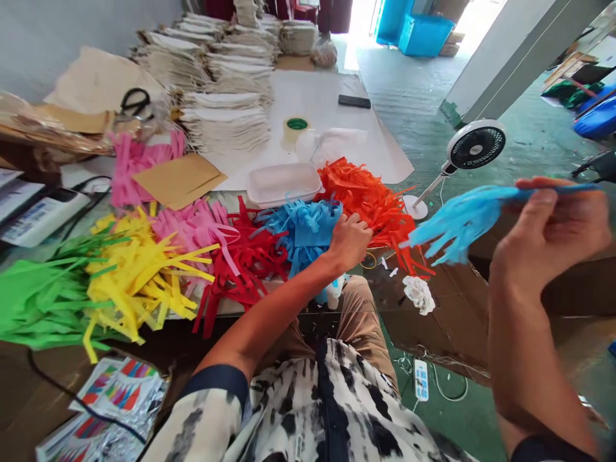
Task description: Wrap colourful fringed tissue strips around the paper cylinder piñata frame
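My right hand (553, 234) is raised at the right, its fingers pinched on the top band of a blue paper fringe (457, 221) whose strips hang out to the left. My left hand (349, 240) reaches forward to the table, fingers curled down at the seam between the blue fringe pile (303, 228) and the orange fringe pile (370, 196); what it grips is hidden. Beside them lie red (245, 263), pink (197, 224), yellow (139, 276) and green (38, 295) fringe piles.
A white plastic tray (283, 183), a tape roll (295, 128), a black phone (354, 101), scissors (135, 101) and stacks of cream fabric (226, 96) lie farther back. A small white fan (474, 147) stands on the floor right. Printed packets (110, 398) lie near left.
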{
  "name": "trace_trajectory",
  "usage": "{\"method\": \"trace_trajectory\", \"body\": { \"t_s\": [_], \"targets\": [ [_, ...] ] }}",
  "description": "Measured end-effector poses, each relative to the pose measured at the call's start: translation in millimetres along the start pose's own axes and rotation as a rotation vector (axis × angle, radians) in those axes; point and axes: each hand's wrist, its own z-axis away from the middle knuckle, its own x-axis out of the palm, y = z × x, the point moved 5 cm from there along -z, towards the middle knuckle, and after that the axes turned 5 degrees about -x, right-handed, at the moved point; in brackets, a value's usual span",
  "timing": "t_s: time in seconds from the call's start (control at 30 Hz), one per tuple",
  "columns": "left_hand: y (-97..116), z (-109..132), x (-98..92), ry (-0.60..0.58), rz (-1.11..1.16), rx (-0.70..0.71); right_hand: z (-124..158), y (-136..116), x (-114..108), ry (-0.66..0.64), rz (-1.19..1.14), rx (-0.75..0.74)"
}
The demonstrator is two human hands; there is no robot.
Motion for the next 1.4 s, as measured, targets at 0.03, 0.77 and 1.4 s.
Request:
{"method": "trace_trajectory", "body": {
  "t_s": [0.03,0.77,1.4],
  "targets": [
    [1,3,-2.6,0.013,-0.013,0.011,-4,1,9,-0.059,0.072,-0.073],
    [39,26,2.9,-0.086,0.087,-0.228,-8,103,137,-0.441,0.094,0.108],
    [25,151,-54.4,0.008,0.289,-0.128,124,-40,88,-1.071,0.147,-0.444]
  ]
}}
